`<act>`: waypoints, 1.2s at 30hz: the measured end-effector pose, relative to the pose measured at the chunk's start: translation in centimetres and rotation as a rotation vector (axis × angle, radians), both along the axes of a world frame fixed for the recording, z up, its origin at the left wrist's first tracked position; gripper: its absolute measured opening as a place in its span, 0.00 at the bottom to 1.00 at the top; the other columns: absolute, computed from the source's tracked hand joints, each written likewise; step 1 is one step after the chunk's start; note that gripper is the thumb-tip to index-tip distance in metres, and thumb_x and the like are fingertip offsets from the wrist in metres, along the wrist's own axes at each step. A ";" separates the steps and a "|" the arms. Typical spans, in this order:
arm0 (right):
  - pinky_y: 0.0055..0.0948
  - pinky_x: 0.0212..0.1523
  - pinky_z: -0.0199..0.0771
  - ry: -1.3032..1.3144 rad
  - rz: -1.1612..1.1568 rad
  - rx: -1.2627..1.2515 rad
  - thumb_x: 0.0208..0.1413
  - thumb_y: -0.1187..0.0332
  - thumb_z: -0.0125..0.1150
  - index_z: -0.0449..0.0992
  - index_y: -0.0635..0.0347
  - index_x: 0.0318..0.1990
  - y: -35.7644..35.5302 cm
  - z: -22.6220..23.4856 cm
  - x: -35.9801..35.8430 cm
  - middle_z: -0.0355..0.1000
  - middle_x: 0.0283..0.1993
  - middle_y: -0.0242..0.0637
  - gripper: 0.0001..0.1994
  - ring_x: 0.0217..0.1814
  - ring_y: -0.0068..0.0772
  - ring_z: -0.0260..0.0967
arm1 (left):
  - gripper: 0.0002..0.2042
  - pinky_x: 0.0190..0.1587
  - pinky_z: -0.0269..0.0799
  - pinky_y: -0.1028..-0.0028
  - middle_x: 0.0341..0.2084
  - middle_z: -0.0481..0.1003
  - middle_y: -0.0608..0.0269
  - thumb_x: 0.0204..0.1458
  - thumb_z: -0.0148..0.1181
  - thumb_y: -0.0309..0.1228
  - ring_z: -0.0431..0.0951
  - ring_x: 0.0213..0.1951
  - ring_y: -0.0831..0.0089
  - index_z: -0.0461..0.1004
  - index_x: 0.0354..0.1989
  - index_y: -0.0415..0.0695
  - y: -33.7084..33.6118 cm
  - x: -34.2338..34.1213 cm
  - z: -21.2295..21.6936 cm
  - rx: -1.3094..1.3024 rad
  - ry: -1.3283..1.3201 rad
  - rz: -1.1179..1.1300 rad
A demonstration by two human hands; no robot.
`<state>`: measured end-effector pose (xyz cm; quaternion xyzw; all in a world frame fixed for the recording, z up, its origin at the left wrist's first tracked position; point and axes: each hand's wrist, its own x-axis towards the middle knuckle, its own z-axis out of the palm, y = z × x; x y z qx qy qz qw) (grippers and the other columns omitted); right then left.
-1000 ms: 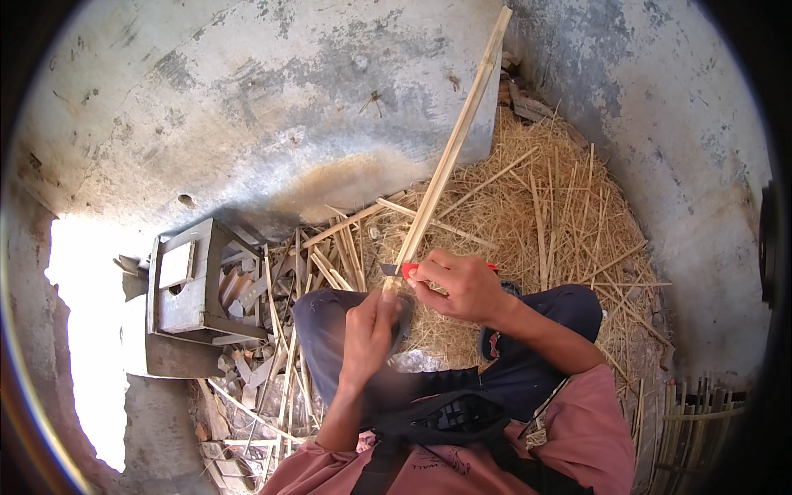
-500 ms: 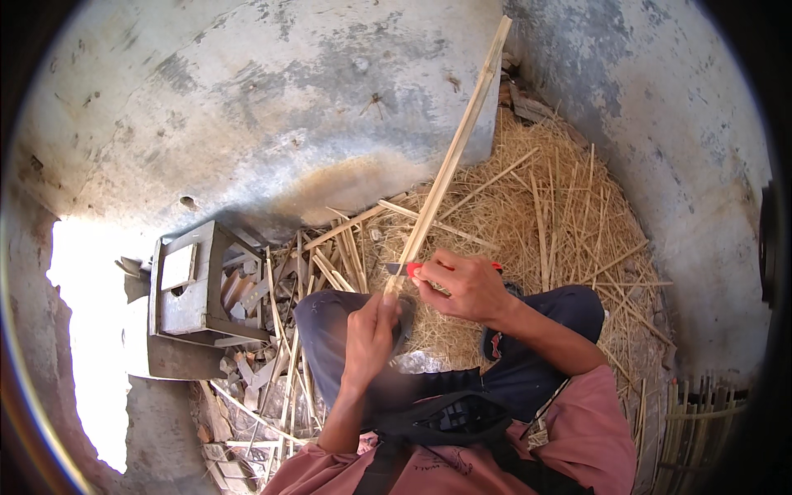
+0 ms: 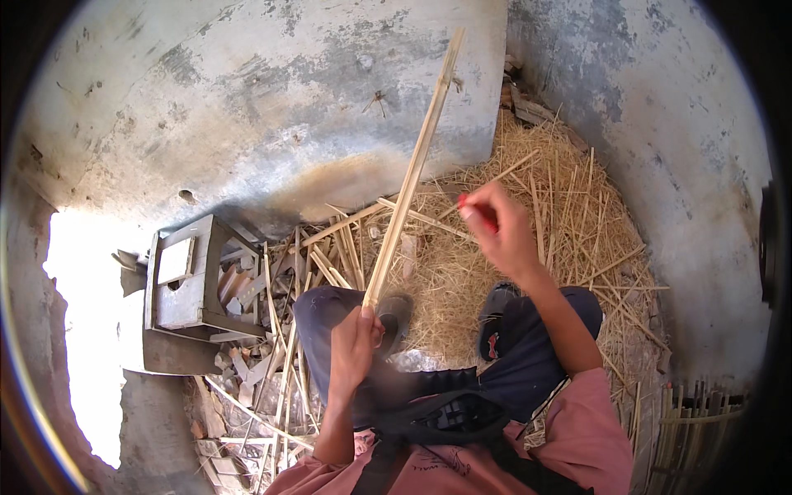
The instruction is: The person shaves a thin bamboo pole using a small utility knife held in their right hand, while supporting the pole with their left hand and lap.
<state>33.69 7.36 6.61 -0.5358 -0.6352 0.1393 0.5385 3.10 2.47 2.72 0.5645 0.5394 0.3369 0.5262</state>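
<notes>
A long pale strip, bamboo or wood, slants up and to the right from my left hand, whose fingers are closed round its lower end near my left knee. The strip looks grooved or split along its length. My right hand is raised over the straw, apart from the strip, and closed round a red-handled knife. The knife's blade hardly shows from this angle, and the hand is slightly blurred.
Straw-like shavings and loose thin strips cover the ground in front and to the right. A worn wooden box stands at the left among scrap pieces. Stained walls close round. Upright sticks stand at the lower right.
My right hand has lifted the knife off the strip and moved up and to the right. My left hand has drawn the strip lower and to the left.
</notes>
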 end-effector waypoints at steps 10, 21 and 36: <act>0.34 0.27 0.76 -0.286 0.264 0.113 0.61 0.69 0.71 0.81 0.57 0.38 -2.3 -3.1 -5.7 0.78 0.34 0.36 0.05 0.29 0.36 0.79 | 0.21 0.26 0.61 0.78 0.20 0.68 0.72 0.76 0.49 0.42 0.64 0.24 0.87 0.74 0.34 0.39 0.6 1.7 0.2 0.016 -0.023 -0.010; 0.36 0.24 0.75 -0.330 0.231 0.069 0.60 0.68 0.70 0.82 0.55 0.38 -2.9 -3.0 -6.2 0.76 0.33 0.34 0.04 0.26 0.36 0.76 | 0.21 0.29 0.65 0.73 0.19 0.70 0.67 0.76 0.49 0.41 0.67 0.25 0.82 0.75 0.34 0.36 0.7 2.1 -0.5 0.113 0.017 -0.026; 0.38 0.28 0.74 -0.267 0.120 0.058 0.59 0.70 0.71 0.79 0.58 0.37 -1.4 -2.6 -4.0 0.74 0.32 0.38 0.05 0.28 0.41 0.75 | 0.21 0.27 0.64 0.69 0.17 0.68 0.64 0.77 0.47 0.41 0.66 0.22 0.77 0.75 0.34 0.37 -0.7 1.7 -0.5 0.157 0.142 -0.045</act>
